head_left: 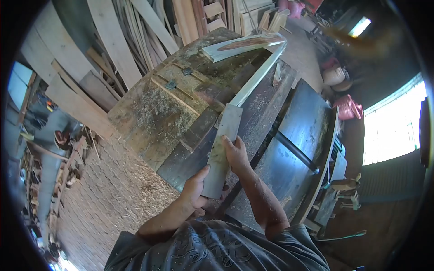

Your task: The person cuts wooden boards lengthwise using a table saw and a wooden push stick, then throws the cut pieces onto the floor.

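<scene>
A flat, short wooden board (222,158) slants across the near part of a dark worktable strewn with sawdust (144,117). My left hand (194,187) grips its near left edge, thumb along the side and the other fingers hidden beneath. Farther up, my right hand (236,153) is closed on the right edge, with its thumb on the upper face. The board's far end meets or overlaps the near end of a long pale wooden strip (260,74); whether they touch, I cannot tell. Behind that strip lies a pale plank with a reddish-brown streak (244,44).
To the right stands a smooth metal table (298,122) crossed by a dark bar (296,151). Tall boards (108,36) lean at the back left. Wood shavings (144,189) cover the brick floor. A pink sack (348,107) sits near the bright window (393,126).
</scene>
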A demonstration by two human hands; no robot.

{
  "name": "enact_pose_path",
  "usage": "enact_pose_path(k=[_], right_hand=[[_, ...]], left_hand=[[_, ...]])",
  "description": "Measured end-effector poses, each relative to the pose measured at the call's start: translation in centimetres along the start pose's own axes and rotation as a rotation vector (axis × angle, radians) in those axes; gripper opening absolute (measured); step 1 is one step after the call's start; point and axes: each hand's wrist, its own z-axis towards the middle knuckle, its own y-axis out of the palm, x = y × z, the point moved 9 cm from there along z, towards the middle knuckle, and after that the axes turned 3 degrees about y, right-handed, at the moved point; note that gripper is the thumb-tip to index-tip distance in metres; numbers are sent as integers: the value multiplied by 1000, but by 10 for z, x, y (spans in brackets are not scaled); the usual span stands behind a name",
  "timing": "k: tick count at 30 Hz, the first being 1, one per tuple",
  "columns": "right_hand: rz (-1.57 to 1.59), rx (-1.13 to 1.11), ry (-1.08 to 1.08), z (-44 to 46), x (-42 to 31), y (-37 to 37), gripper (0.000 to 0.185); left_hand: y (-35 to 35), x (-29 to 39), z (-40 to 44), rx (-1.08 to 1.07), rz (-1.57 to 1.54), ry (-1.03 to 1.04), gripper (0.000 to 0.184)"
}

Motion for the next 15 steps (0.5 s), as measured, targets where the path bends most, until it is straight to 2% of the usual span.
enact_pose_path(k=[7,10,12,13,15], right_hand=[[67,-4,-15,-30,6,17,40],[127,-30,-33,-48,13,18,36],[107,-38,-37,-62,22,8,33],[176,-36,-61,-81,15,0,31],[95,20,-172,-114,2,-30,34]], left_hand=[[-6,-1,-29,62,23,-9,58],[-26,2,-39,149,157,47,55],[-92,28,-40,398,676,194,56],[-78,47,-41,374,729,281,61],[-68,99,-42,507,1038,497,54]])
